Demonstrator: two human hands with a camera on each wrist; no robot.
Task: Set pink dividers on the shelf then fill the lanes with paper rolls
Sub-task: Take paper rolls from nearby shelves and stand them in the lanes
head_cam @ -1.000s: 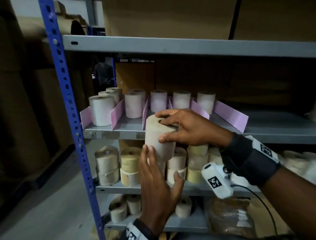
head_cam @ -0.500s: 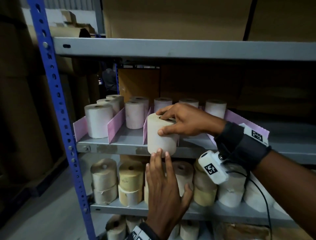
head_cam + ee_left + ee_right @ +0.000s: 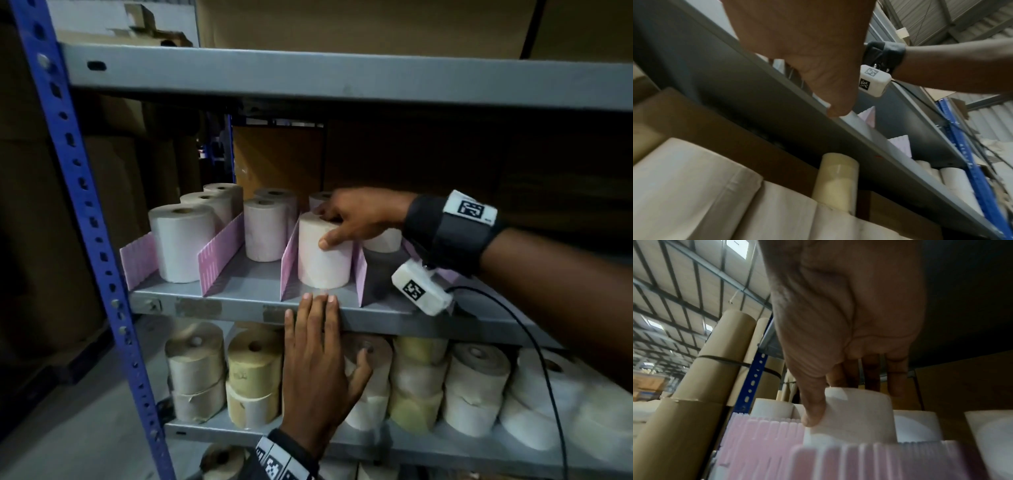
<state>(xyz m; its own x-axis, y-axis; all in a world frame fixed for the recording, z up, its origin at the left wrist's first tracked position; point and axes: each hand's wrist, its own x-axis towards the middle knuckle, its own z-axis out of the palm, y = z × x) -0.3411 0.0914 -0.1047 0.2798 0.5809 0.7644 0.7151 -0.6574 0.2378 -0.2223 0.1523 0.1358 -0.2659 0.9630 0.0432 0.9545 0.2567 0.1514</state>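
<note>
Fingers (image 3: pixel 323 214) of our right hand (image 3: pixel 356 216) curl over the paper roll (image 3: pixel 323 255), thumb pinching its side, mid-frame between two pink dividers (image 3: pixel 289 260) on the shelf (image 3: pixel 239 301). Our left hand (image 3: pixel 318 363) lies flat below, fingertips probably touching the shelf lip.

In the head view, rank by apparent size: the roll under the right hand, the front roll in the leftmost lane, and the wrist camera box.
1. Front roll in the leftmost lane.
2. Roll under the right hand; nearly alike, so this order is unsure.
3. Wrist camera box, clearly smallest.
</note>
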